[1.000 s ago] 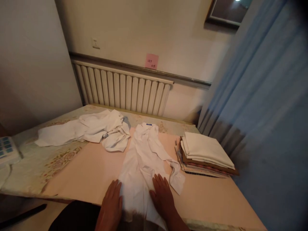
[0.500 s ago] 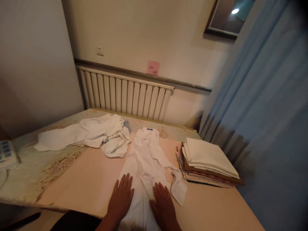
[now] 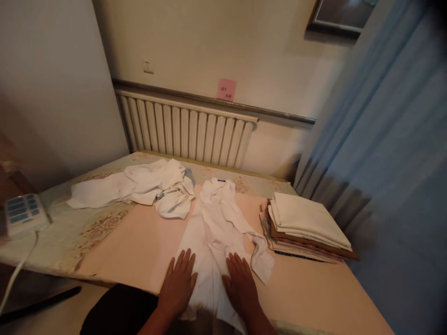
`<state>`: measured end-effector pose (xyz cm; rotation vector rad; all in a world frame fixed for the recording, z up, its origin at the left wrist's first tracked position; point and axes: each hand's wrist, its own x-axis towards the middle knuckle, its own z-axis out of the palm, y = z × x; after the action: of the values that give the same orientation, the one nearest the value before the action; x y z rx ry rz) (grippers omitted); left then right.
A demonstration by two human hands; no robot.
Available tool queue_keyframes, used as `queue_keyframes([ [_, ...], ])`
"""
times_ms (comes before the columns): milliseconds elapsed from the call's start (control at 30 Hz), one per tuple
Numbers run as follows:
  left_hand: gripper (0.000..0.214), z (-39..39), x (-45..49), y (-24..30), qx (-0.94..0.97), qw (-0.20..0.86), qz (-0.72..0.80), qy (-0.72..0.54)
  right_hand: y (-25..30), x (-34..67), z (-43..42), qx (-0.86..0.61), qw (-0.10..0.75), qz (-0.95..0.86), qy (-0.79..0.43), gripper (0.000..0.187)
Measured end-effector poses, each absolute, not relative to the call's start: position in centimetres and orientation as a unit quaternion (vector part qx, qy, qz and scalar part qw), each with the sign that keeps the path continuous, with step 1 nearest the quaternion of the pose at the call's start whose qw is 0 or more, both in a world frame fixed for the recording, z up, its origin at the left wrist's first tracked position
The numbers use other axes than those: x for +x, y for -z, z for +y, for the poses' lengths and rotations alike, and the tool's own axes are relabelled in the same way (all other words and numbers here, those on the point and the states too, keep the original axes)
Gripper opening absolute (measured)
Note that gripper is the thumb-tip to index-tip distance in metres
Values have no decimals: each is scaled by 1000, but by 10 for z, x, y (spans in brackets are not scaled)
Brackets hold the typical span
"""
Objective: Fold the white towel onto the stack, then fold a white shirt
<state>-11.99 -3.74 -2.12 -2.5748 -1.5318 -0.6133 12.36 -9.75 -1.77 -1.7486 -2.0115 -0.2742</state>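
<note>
A white shirt lies lengthwise on the pink-covered table, collar at the far end, a sleeve trailing to the right. My left hand lies flat on the shirt's lower left part with its fingers spread. My right hand presses flat on the lower right part, fingers stretched out. Neither hand holds anything.
A crumpled heap of white garments lies at the back left. A stack of folded cloths sits at the right. A white device with blue keys and its cable rests at the left edge. A radiator and a blue curtain stand behind.
My left hand has slid forward onto the shirt's left side. My right hand stays flat on the right side. The view has shifted slightly.
</note>
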Motion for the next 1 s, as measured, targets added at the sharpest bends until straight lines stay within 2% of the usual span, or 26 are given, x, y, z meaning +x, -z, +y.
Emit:
queue_keyframes([
  [167, 46, -58, -142, 30, -833, -18, -498, 241, 16, 124, -98, -632, 226, -735, 93, 43],
  [367, 42, -77, -176, 24, -671, -132, -638, 354, 10, 123, -100, -636, 227, -733, 81, 41],
  [600, 59, -104, -168, 46, -512, -288, -703, 400, 6, 122, -101, -636, 222, -735, 83, 41],
  [767, 62, -109, -156, 42, -392, -427, -695, 426, 4, 124, -103, -624, 211, -747, 88, 41],
  [1000, 56, -122, -154, 4, -340, -610, -577, 424, -1, 122, -105, -632, 208, -742, 78, 40],
])
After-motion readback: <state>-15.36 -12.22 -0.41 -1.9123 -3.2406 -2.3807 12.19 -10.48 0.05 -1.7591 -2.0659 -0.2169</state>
